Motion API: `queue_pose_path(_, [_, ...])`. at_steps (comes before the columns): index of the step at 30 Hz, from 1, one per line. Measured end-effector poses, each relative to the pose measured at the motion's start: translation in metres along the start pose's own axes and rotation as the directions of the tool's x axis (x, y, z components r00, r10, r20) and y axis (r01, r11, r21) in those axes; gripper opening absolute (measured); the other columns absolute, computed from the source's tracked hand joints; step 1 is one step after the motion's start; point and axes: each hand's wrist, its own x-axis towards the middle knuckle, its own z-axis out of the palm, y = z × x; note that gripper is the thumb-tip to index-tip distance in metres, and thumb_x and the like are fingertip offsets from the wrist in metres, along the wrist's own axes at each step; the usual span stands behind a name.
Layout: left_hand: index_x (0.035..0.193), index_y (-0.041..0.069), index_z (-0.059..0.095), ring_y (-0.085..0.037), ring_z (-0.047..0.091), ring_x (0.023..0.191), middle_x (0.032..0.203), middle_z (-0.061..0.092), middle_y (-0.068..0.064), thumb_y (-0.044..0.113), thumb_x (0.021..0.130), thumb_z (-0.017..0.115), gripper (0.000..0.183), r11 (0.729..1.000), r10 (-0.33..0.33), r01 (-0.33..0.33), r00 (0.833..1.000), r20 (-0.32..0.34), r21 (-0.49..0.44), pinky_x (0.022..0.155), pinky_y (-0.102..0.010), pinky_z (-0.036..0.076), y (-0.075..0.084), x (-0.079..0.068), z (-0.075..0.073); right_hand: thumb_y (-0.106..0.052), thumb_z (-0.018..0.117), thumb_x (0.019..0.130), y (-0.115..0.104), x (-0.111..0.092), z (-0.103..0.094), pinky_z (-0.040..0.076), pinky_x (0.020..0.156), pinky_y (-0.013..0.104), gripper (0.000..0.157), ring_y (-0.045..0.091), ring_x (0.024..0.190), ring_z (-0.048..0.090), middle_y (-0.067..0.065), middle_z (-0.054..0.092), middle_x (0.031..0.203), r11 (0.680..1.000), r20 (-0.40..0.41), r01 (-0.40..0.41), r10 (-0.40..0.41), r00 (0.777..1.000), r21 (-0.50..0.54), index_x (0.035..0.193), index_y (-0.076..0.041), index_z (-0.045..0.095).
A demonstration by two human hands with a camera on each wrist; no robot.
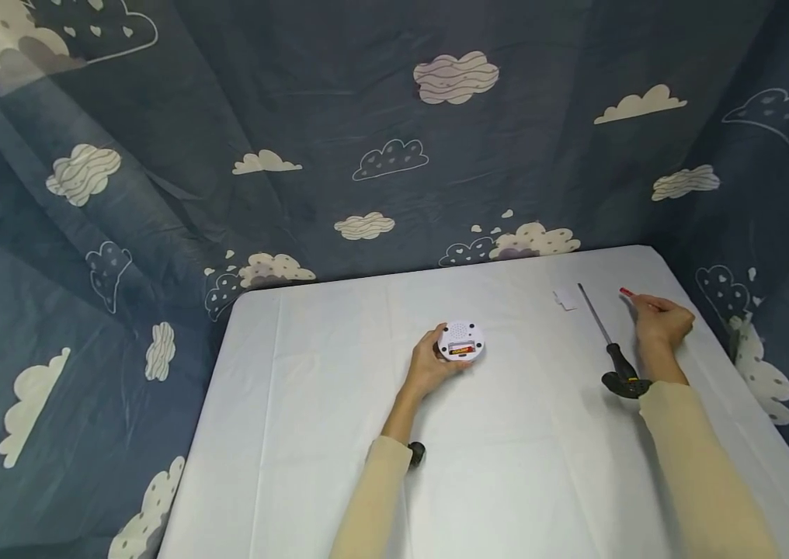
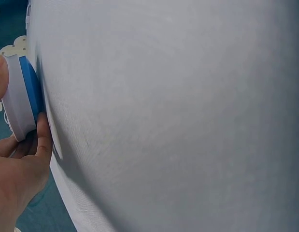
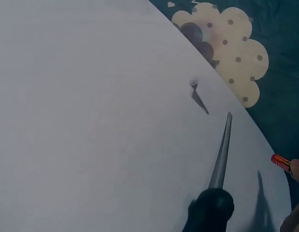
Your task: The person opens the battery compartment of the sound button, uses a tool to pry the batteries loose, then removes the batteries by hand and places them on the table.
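My left hand (image 1: 429,363) grips a round white device (image 1: 460,332) by its edge, with its back turned up. Its battery compartment lies uncovered and a battery (image 1: 462,351) sits in it. From the side, the left wrist view shows the device's white body (image 2: 19,99) over a blue face (image 2: 32,87), with the left hand (image 2: 24,169) around it. My right hand (image 1: 662,320) pinches a small red battery (image 1: 627,292) between thumb and finger. The battery's red end (image 3: 280,162) sticks out at the right edge of the right wrist view.
A screwdriver (image 1: 620,360) with a black handle lies left of the right hand, its tip pointing away. Near that tip is a small white piece (image 1: 565,300). The white tabletop (image 1: 338,388) ends at a dark curtain (image 1: 338,101) with cloud prints.
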Motion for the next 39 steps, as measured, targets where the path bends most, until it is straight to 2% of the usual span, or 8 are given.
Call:
queue_pose_path(9, [0.157,0.002,0.041,-0.015,0.058,0.120,0.145,0.058,-0.013,0.018,0.077,0.093,0.096,1.000,0.005,-0.005,1.000,0.003,0.007,0.105,-0.027,0.052,-0.002,-0.002,-0.001,-0.013,0.081,0.087,0.009,0.003,0.009,0.045,0.079,0.012,0.025,-0.006,0.064,0.052,-0.028,0.056,0.051,0.992,-0.001,-0.111,0.111,0.994,-0.058,0.068,-0.028,0.074])
queue_pose_path(17, [0.156,0.002,0.042,-0.014,0.059,0.115,0.144,0.059,-0.014,0.017,0.077,0.093,0.096,1.000,0.024,-0.024,1.000,-0.008,0.015,0.101,-0.026,0.053,-0.001,-0.002,-0.004,-0.020,0.077,0.091,0.018,0.006,0.007,0.036,0.063,0.010,0.038,-0.010,0.056,0.047,-0.035,0.049,0.047,0.972,0.040,0.021,-0.012,0.999,-0.235,0.061,-0.039,0.062])
queue_pose_path(25, [0.157,0.004,0.042,-0.015,0.058,0.120,0.146,0.058,-0.012,0.017,0.077,0.093,0.096,1.000,0.003,-0.003,1.000,0.003,0.024,0.106,-0.028,0.052,-0.001,0.000,-0.003,-0.027,0.075,0.092,0.018,0.003,0.006,0.033,0.067,0.014,0.004,-0.008,0.060,0.043,-0.036,0.045,0.050,0.938,0.068,0.080,-0.061,0.996,-0.336,0.090,-0.027,0.078])
queue_pose_path(28, [0.157,0.005,0.042,-0.015,0.058,0.118,0.146,0.058,-0.012,0.016,0.076,0.094,0.096,1.000,0.002,-0.002,1.000,0.001,0.020,0.104,-0.027,0.052,-0.001,0.001,-0.002,-0.027,0.075,0.092,0.018,0.002,0.005,0.031,0.069,0.014,0.008,-0.008,0.061,0.041,-0.036,0.044,0.050,0.930,0.071,0.095,-0.075,0.995,-0.355,0.097,-0.022,0.079])
queue_pose_path(30, [0.156,0.004,0.042,-0.015,0.059,0.117,0.146,0.058,-0.012,0.017,0.076,0.093,0.096,1.000,0.010,-0.010,1.000,-0.001,0.019,0.103,-0.027,0.052,-0.001,0.002,-0.002,-0.028,0.076,0.091,0.019,0.004,0.004,0.030,0.069,0.015,0.002,-0.007,0.061,0.041,-0.036,0.043,0.050,0.928,0.068,0.102,-0.082,0.994,-0.358,0.091,-0.026,0.077])
queue_pose_path(34, [0.156,0.003,0.042,-0.015,0.059,0.116,0.145,0.059,-0.013,0.016,0.077,0.093,0.095,1.000,0.018,-0.018,1.000,-0.002,0.016,0.102,-0.027,0.053,-0.001,0.002,-0.002,-0.031,0.078,0.089,0.023,0.007,0.004,0.032,0.068,0.017,0.015,-0.006,0.062,0.042,-0.034,0.045,0.054,0.934,0.073,0.079,-0.057,0.996,-0.348,0.081,-0.034,0.066])
queue_pose_path(37, [0.156,0.003,0.042,-0.016,0.059,0.118,0.144,0.059,-0.013,0.014,0.077,0.093,0.095,1.000,0.011,-0.011,1.000,0.001,0.020,0.105,-0.029,0.052,0.000,0.002,-0.002,-0.035,0.079,0.089,0.024,0.007,0.006,0.035,0.068,0.017,0.011,-0.005,0.068,0.044,-0.030,0.047,0.064,0.940,0.087,0.035,-0.005,0.996,-0.340,0.094,-0.028,0.071])
queue_pose_path(39, [0.156,0.003,0.042,-0.017,0.059,0.121,0.144,0.059,-0.013,0.014,0.077,0.093,0.095,1.000,0.005,-0.005,1.000,0.003,0.024,0.107,-0.031,0.051,0.000,0.002,-0.003,-0.038,0.078,0.089,0.022,0.004,0.008,0.036,0.069,0.016,0.027,-0.005,0.073,0.043,-0.027,0.047,0.073,0.937,0.100,0.014,0.023,0.995,-0.349,0.112,-0.024,0.074])
